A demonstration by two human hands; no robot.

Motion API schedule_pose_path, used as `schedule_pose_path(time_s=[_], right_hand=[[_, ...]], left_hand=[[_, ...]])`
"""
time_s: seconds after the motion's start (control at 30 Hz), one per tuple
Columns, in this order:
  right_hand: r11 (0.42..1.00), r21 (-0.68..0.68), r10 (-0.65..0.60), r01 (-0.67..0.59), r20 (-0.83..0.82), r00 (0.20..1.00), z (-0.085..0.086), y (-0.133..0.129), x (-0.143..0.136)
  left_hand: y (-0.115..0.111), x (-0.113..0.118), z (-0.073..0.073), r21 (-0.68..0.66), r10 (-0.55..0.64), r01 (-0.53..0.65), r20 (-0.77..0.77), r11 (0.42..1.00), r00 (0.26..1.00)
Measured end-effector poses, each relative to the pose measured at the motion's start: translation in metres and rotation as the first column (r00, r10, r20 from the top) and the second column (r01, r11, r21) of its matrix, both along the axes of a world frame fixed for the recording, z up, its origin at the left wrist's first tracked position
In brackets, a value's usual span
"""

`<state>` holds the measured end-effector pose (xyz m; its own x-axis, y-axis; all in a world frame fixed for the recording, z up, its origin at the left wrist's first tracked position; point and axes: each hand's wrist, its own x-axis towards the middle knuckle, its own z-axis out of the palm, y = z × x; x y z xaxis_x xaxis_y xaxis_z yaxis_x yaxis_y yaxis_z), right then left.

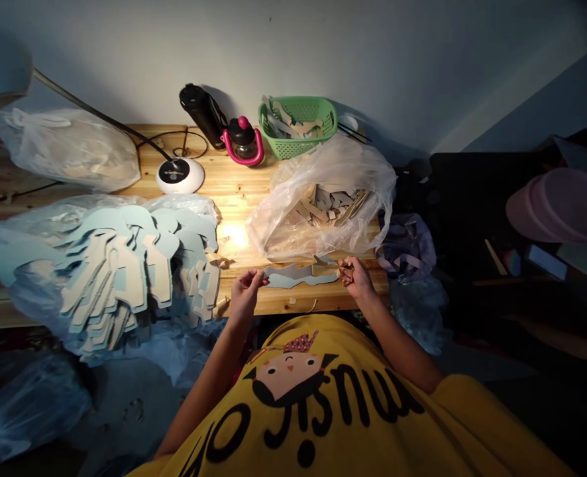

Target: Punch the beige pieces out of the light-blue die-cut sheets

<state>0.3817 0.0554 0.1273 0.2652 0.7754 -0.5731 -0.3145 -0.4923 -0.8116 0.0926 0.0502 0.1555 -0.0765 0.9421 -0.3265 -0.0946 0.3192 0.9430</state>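
Note:
Between my hands, close to the table's front edge, stretches a light blue cut-out strip (293,277) with wavy, jagged edges. A brown-beige piece (324,267) lies along its right part; whether the two are joined I cannot tell. My left hand (245,291) pinches the left end of the strip between thumb and fingers. At the right end my right hand (356,279) is closed, fingertips pressed together on the strip. To the left, many overlapping cut-out pieces (129,265), light blue on one face and beige on the other, lie fanned out on clear plastic.
Behind my hands, an open plastic bag (273,228) holds beige scraps. Farther back stand a green basket (298,147) of scraps, a pink-handled bottle (244,142), a black flask (203,116) and a lamp base (180,175). Another full bag (69,152) sits back left. Small scraps lie on the wooden table (244,265).

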Motion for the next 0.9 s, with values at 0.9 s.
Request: schedule_pose_path(time_s=[0.9], right_hand=[[0.742,0.067,0.636,-0.667,0.246,0.731,-0.005,-0.024,-0.060]], left_hand=[[-0.020,0.005,-0.050,-0.224,0.264,-0.223,0.171,0.949,0.949]])
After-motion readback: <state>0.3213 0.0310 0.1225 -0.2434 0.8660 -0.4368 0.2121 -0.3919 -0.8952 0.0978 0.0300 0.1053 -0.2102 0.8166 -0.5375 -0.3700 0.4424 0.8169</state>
